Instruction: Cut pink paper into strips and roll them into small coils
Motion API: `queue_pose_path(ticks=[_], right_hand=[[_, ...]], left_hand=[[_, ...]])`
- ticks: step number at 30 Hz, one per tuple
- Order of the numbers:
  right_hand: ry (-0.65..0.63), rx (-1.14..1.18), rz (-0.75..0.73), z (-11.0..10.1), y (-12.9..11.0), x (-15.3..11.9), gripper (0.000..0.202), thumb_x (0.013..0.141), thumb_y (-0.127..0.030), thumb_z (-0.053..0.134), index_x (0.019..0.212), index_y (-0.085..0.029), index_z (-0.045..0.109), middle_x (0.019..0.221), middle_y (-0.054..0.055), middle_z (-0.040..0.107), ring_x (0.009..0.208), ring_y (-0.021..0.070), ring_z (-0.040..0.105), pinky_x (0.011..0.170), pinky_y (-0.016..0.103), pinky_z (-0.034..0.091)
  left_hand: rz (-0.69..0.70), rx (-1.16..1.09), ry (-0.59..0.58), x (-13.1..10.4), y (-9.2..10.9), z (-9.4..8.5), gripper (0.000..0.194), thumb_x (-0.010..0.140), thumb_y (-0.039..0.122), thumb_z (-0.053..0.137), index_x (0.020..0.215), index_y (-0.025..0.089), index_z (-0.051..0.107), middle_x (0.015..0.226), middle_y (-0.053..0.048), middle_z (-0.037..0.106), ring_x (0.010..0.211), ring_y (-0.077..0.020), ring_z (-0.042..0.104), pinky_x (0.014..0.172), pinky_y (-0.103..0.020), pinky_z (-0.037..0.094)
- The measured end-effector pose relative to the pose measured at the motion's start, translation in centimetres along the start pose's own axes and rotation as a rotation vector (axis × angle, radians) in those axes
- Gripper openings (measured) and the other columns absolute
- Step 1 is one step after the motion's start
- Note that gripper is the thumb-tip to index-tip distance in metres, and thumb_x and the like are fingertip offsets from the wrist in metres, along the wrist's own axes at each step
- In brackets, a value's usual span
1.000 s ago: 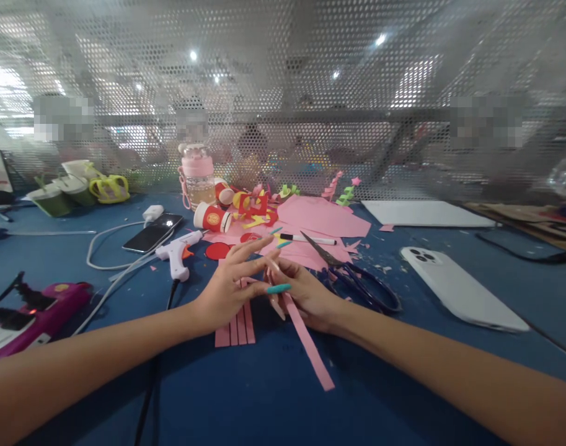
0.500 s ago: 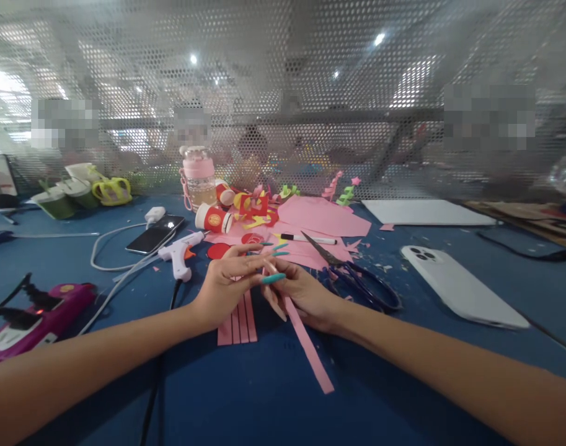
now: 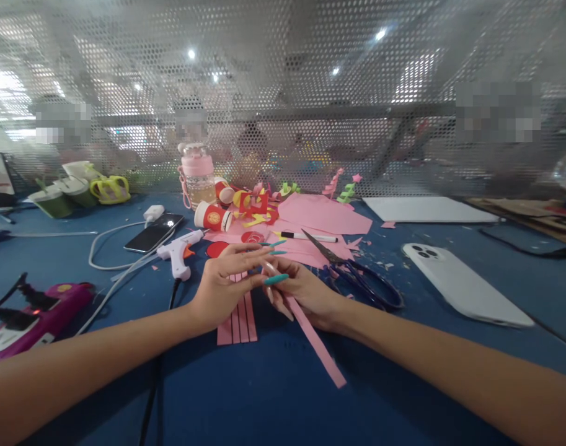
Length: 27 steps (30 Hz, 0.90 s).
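A narrow pink paper strip [image 3: 317, 342] is held in front of the wearer, above the near part of the blue desk [image 3: 227, 402], its free end slanting down toward the right. It is pinched near its upper end in the grip of the right hand [image 3: 313, 296]. The left hand [image 3: 217, 285] is brought up against the right fingertips; whether the strip is also gripped by it cannot be told, since the contact is hidden. The step in hand is judged to be fine working of the strip's upper end, perhaps folding or curling. For the next move, a steady right pinch and light left-hand pressure seem called for, lest the paper be creased. More cut pink strips [image 3: 237, 328] are laid side by side, partly covered by the left hand; scissors [image 3: 364, 279] are set beyond the right wrist.
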State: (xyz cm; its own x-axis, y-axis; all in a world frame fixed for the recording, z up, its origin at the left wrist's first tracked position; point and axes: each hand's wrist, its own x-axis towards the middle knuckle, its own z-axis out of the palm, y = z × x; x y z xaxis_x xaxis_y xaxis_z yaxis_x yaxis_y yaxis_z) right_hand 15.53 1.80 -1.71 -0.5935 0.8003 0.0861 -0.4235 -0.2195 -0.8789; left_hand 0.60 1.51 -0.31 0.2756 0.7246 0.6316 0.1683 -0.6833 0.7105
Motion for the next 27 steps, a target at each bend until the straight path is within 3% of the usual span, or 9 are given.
queue_pose_path(ticks=[3,7,16,21,27], right_hand=[[-0.004,0.006,0.001,0.0,0.05,0.04,0.038,0.064,-0.043,0.073,0.058,-0.018,0.046,0.039,-0.009,0.054,0.028,0.004,0.044,0.028,0.013,0.033],[-0.006,0.011,-0.009,-0.1,0.2,0.06,0.035,0.064,-0.04,0.074,0.058,-0.017,0.049,0.039,-0.009,0.054,0.028,0.0036,0.044,0.028,0.013,0.033],[-0.031,0.056,-0.019,-0.48,0.3,0.05,0.032,0.065,-0.039,0.075,0.066,-0.018,0.051,0.045,-0.007,0.059,0.031,0.004,0.046,0.031,0.013,0.03],[-0.022,0.061,-0.048,-0.34,0.22,-0.11,0.036,0.057,-0.042,0.079,0.064,-0.017,0.054,0.046,-0.006,0.059,0.032,0.0034,0.044,0.032,0.014,0.028],[0.066,0.102,-0.022,-0.37,0.23,-0.15,0.036,0.051,-0.04,0.082,0.054,-0.015,0.056,0.041,-0.007,0.053,0.032,0.002,0.042,0.033,0.013,0.03]], left_hand=[[0.016,-0.013,0.036,-0.05,-0.07,0.05,0.022,0.068,0.021,0.072,0.089,0.026,0.072,0.098,-0.006,0.072,0.1,-0.0216,0.06,0.089,-0.04,0.05],[0.016,-0.032,0.045,-0.04,-0.09,0.09,0.015,0.068,0.018,0.072,0.081,0.026,0.074,0.086,-0.004,0.074,0.096,-0.0204,0.062,0.088,-0.038,0.05],[-0.135,-0.129,0.089,-0.05,-0.2,0.2,0.026,0.063,0.011,0.073,0.083,0.028,0.073,0.089,-0.003,0.074,0.096,-0.0191,0.063,0.088,-0.034,0.051],[-0.084,-0.11,0.024,0.02,-0.13,0.21,0.019,0.069,0.02,0.072,0.086,0.028,0.073,0.091,-0.004,0.073,0.098,-0.0217,0.062,0.089,-0.039,0.049],[0.158,0.133,-0.2,-0.03,-0.24,-0.16,0.024,0.081,0.034,0.058,0.101,0.027,0.068,0.116,-0.007,0.063,0.118,-0.0261,0.049,0.099,-0.049,0.038]])
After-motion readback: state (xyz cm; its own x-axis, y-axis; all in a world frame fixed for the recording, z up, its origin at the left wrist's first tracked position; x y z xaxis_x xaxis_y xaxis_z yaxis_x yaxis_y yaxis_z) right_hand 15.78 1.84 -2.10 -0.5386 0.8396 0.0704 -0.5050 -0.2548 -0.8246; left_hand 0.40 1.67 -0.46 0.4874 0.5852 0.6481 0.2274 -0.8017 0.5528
